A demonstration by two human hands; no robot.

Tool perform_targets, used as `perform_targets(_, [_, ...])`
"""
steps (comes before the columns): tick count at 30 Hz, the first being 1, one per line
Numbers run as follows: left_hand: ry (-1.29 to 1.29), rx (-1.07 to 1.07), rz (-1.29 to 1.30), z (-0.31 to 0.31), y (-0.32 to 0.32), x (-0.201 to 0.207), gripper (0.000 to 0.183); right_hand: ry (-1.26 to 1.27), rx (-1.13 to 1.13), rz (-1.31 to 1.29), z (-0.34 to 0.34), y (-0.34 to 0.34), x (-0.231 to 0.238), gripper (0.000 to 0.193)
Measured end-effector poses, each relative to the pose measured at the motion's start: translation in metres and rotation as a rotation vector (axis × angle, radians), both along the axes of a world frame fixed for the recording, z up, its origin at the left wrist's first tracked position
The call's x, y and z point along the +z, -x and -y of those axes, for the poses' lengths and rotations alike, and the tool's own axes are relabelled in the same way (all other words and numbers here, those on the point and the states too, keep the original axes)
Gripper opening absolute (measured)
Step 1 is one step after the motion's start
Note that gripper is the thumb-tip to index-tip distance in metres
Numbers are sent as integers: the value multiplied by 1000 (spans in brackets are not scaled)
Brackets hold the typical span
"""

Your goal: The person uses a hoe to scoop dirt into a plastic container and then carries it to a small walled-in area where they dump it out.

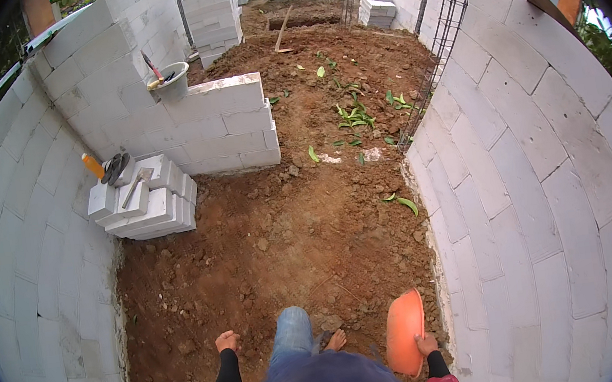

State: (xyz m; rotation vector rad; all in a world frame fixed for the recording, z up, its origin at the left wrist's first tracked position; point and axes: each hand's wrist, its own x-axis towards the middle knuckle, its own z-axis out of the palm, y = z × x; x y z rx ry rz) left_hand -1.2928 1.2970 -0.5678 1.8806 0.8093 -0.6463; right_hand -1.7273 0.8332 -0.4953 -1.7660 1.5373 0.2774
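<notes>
My right hand (pixel 427 343) grips the rim of an orange plastic basin (pixel 404 334), which hangs tilted on its side next to my right leg, close to the right wall. Its inside is turned away, so I cannot see whether anything is in it. On the other side of my body, my left hand (pixel 228 341) hangs low over the soil with its fingers curled in and nothing visible in them. A black sleeve covers that forearm. My jeans-clad knee (pixel 295 328) and a bare foot (pixel 336 340) show between the two hands.
White block walls (pixel 539 187) rise on both sides of uneven brown soil (pixel 282 246). Stacked blocks (pixel 161 215) at left carry a hammer (pixel 138 186) and an orange bottle (pixel 93 166). A white bucket (pixel 170 82) tops a low wall. Rebar (pixel 441 55), leaves (pixel 355 116) and a hoe (pixel 283 33) lie ahead.
</notes>
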Motion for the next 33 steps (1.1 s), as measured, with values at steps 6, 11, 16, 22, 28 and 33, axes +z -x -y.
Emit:
perform_targets(6, [7, 221, -363, -37, 51, -96, 7, -46, 57, -51, 65, -77, -11, 43])
perform_targets(11, [-209, -682, -563, -18, -42, -119, 15, -117, 65, -226, 94, -150, -27, 49])
perform_targets(16, [-88, -17, -597, 79, -151, -58, 41, -34, 146, -406, 116, -196, -40, 53])
perform_targets(22, [84, -271, -164, 224, -388, 37, 50, 62, -101, -221, 110, -278, 27, 51])
perform_targets(28, [425, -238, 44, 395, -507, 97, 56, -181, -388, -68, 115, -315, -37, 46])
perform_targets(33, [406, -446, -137, 477, -504, 57, 53, -313, -331, -157, 156, -390, -30, 47])
